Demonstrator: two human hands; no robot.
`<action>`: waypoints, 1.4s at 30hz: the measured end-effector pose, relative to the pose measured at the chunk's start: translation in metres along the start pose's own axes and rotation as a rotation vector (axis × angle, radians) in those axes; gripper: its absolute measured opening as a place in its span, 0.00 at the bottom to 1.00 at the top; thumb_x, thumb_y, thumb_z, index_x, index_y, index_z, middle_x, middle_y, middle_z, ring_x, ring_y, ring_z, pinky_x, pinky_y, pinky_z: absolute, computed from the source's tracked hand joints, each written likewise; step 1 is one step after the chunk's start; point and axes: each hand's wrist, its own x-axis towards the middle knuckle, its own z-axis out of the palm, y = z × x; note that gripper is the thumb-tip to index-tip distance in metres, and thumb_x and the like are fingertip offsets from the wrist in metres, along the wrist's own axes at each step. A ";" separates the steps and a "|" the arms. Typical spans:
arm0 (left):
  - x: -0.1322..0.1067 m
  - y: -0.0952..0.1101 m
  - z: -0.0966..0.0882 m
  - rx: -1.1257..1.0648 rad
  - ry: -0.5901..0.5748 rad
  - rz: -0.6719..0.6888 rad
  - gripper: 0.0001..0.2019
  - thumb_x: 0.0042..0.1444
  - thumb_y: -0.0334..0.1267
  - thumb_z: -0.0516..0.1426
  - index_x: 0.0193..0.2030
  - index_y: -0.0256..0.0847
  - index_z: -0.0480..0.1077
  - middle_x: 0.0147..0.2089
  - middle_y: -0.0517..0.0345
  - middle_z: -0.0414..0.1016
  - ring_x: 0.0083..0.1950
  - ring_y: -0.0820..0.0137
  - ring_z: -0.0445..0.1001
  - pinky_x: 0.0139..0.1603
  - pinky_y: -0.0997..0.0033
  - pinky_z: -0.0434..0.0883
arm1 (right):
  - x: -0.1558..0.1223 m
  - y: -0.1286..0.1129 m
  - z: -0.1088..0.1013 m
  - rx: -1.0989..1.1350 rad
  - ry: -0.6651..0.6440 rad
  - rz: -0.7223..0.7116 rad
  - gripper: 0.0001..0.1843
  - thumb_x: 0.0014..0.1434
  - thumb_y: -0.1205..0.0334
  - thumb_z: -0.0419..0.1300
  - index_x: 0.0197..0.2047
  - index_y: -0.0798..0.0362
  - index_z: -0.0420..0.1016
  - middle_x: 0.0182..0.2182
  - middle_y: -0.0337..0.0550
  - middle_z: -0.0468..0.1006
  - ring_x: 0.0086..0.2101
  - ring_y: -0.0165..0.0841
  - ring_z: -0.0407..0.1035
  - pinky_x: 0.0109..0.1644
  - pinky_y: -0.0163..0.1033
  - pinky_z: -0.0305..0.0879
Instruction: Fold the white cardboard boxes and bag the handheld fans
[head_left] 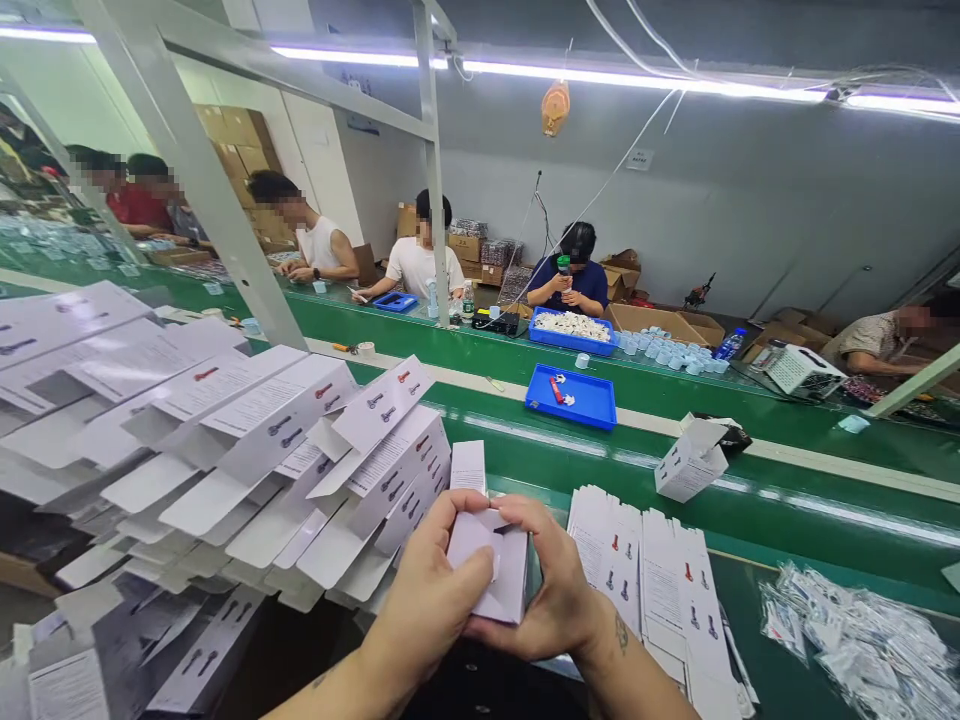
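Note:
Between my two hands is a white cardboard box (511, 575), its end facing me. My left hand (442, 585) grips its left side, with the thumb pressed on the end flap. Around the right side and far edge curl the fingers of my right hand (559, 580). A raised white flap (469, 465) stands just beyond the hands. To the left rises a big pile of opened white boxes (300, 430) printed with small red and dark tools. Flat, unfolded boxes (664, 590) lie in stacks right of my right hand.
Clear plastic packets (862, 640) are heaped at the right. One standing box (690, 460) is on the green belt (480, 400), with a blue tray (600, 405) farther back. Metal frame posts (217, 190) rise at left. Several co-workers (424, 255) sit across the line.

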 end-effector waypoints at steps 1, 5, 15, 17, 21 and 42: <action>0.000 0.000 0.001 0.013 0.006 0.004 0.19 0.42 0.33 0.58 0.44 0.43 0.63 0.36 0.61 0.73 0.31 0.71 0.69 0.31 0.73 0.69 | 0.000 0.001 -0.001 0.001 0.010 -0.017 0.46 0.45 0.48 0.71 0.61 0.52 0.55 0.48 0.53 0.73 0.47 0.44 0.73 0.51 0.47 0.72; 0.004 0.001 0.004 0.018 0.011 -0.012 0.20 0.42 0.33 0.57 0.45 0.44 0.62 0.34 0.62 0.73 0.28 0.72 0.68 0.29 0.73 0.67 | 0.002 0.003 -0.002 -0.005 0.025 -0.039 0.45 0.46 0.48 0.70 0.61 0.54 0.55 0.48 0.54 0.73 0.48 0.44 0.72 0.52 0.48 0.72; 0.003 0.007 0.008 -0.058 -0.094 -0.101 0.22 0.42 0.32 0.55 0.47 0.46 0.61 0.29 0.66 0.71 0.27 0.72 0.68 0.27 0.75 0.66 | 0.003 0.006 -0.010 -0.065 -0.002 -0.102 0.47 0.48 0.45 0.68 0.64 0.55 0.52 0.47 0.54 0.74 0.47 0.43 0.73 0.51 0.47 0.73; 0.007 0.008 0.006 -0.130 -0.112 -0.132 0.22 0.42 0.34 0.57 0.47 0.45 0.62 0.31 0.64 0.72 0.29 0.71 0.69 0.29 0.74 0.67 | 0.003 0.007 -0.013 -0.077 -0.013 -0.098 0.47 0.50 0.43 0.66 0.65 0.56 0.51 0.48 0.55 0.73 0.48 0.43 0.72 0.52 0.46 0.72; 0.018 0.005 0.008 -0.287 0.003 -0.188 0.22 0.50 0.50 0.59 0.49 0.43 0.66 0.43 0.56 0.75 0.39 0.65 0.75 0.38 0.68 0.71 | -0.004 0.007 -0.013 -0.105 -0.061 -0.091 0.49 0.51 0.40 0.64 0.66 0.56 0.48 0.50 0.55 0.71 0.51 0.45 0.70 0.58 0.51 0.67; 0.097 -0.103 0.050 0.342 -0.184 0.119 0.48 0.42 0.37 0.64 0.67 0.40 0.43 0.69 0.38 0.56 0.69 0.51 0.57 0.70 0.51 0.50 | -0.077 0.082 -0.041 0.239 0.298 1.003 0.57 0.47 0.45 0.67 0.69 0.48 0.36 0.65 0.61 0.57 0.60 0.50 0.62 0.54 0.54 0.70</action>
